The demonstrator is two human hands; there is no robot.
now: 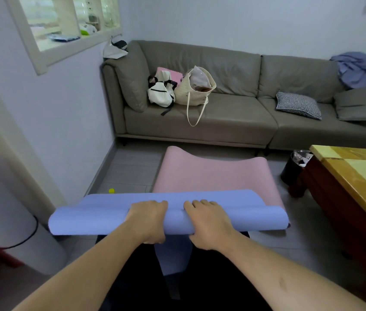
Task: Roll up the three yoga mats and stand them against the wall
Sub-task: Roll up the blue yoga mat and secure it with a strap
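A blue yoga mat (101, 215) lies across the floor in front of me as a thick roll, with a short flat strip still spread beyond it. My left hand (149, 221) and my right hand (209, 223) sit side by side on the middle of the roll, fingers curled over its top. A pink yoga mat (213, 176) lies flat beyond the blue one, its far end wavy near the sofa. A dark mat or dark clothing shows under my forearms; I cannot tell which.
A grey corner sofa (233, 117) with bags and cushions fills the far wall. A wooden table (357, 182) stands at the right with a black bin (294, 167) beside it. The left wall (60, 122) runs down to a white cylinder (31, 248).
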